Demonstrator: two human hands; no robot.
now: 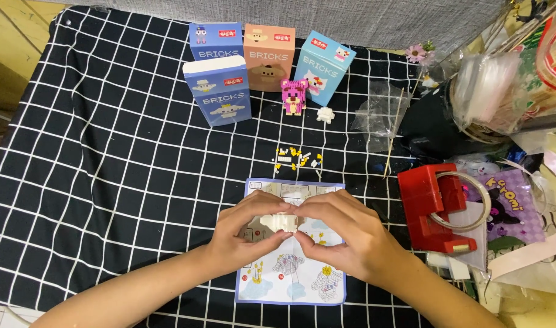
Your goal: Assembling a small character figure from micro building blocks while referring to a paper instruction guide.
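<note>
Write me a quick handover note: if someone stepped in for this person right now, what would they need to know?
Left hand and right hand: together pinching a small white brick assembly above the blue-edged paper instruction sheet.
Loose white and yellow bricks lie just beyond the sheet on the black checked cloth.
Done: a pink brick figure stands by four cardboard boxes.
Left: the white assembly is only partly built; loose bricks remain unused.

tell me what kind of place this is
Probably a home hobby table for toy brick building: a checked black cloth, four brick kit boxes, a finished pink figure, and both hands pressing a white brick piece over an instruction sheet.
</note>
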